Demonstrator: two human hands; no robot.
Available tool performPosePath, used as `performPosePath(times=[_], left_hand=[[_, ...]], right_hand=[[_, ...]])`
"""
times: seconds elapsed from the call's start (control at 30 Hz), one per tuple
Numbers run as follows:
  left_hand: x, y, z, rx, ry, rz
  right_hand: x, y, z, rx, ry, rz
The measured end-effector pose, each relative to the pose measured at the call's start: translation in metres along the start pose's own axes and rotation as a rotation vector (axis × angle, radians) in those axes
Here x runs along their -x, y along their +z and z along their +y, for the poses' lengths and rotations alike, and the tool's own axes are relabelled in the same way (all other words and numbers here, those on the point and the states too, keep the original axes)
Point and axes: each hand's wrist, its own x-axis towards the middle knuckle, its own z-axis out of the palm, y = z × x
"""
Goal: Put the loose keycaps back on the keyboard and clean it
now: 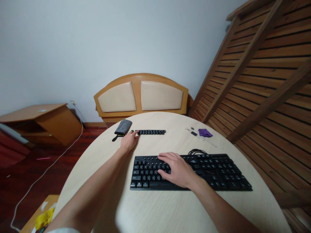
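My left hand (130,141) reaches to the left end of a row of small black keycaps (152,132) on the far part of the round table. Its fingertips touch the row there, with the index finger stretched out and the thumb a little apart. My right hand (177,169) lies with spread fingers over the left half of a black keyboard (218,171), covering several of its keys. A grey pouch (124,126) with a dark strap lies just beyond my left hand.
The pale round table (97,168) carries a purple cloth (205,133) and thin wire tools (209,141) at the right. A coiled black cable (197,151) sits behind the keyboard. Beyond are a padded headboard (138,97), slatted wood (257,84) and a wooden desk (57,121).
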Motion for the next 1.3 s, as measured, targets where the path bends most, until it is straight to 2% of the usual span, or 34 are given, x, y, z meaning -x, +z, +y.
performPosePath(times=[0.23,0.5,0.7,0.8,0.9,1.1,1.3], left_hand=[[0.002,0.002,0.003,-0.009,-0.021,0.03],[0.042,-0.003,0.004,0.155,-0.019,0.078],[0.087,-0.005,0.027,0.397,0.087,0.073],[0.108,-0.009,0.039,0.625,0.186,0.096],[0.122,-0.014,0.044,0.681,0.244,0.074],[0.126,-0.016,0.039,0.697,0.292,-0.006],[0.125,-0.016,0.04,0.706,0.286,-0.031]], right_hand=[[0.0,0.0,0.001,0.0,-0.004,-0.004],[0.0,0.001,0.001,0.007,-0.008,0.009],[0.0,0.002,0.001,0.013,-0.008,0.009],[-0.001,0.002,0.001,0.024,-0.008,0.014],[-0.001,0.003,0.002,0.028,-0.01,0.009],[-0.001,0.003,0.002,0.022,-0.002,-0.006],[-0.002,0.004,0.002,0.026,0.002,-0.007]])
